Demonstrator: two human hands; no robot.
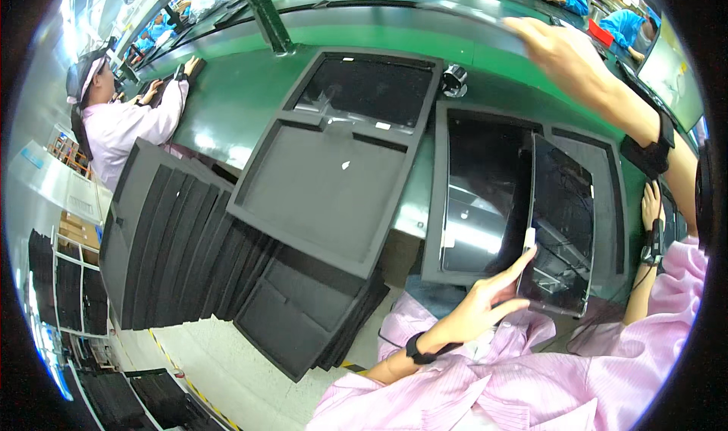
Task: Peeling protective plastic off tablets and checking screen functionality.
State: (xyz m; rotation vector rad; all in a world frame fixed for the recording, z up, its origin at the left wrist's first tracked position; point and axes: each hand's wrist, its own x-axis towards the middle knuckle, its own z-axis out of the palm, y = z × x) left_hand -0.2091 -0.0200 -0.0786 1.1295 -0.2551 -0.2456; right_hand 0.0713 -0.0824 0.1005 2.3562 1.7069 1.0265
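Observation:
My left hand (485,302) grips the near left edge of a dark glass display panel (563,226), thumb and fingers closed on its rim by a small white tab. The panel is tilted up over a black foam tray (434,196). In that tray's left recess lies another glossy dark panel (485,188). My right hand (557,52) is stretched far out over the bench, fingers pinched. From its fingertips a thin see-through film (462,10) trails to the left, blurred by motion.
Left of centre, a foam tray (326,192) holds a dark panel (368,90) in its far recess. Stacked foam trays (174,241) stand at the left. A green post (262,14) rises behind. Co-workers sit at left (114,120) and beyond; another person's hand (652,206) is at right.

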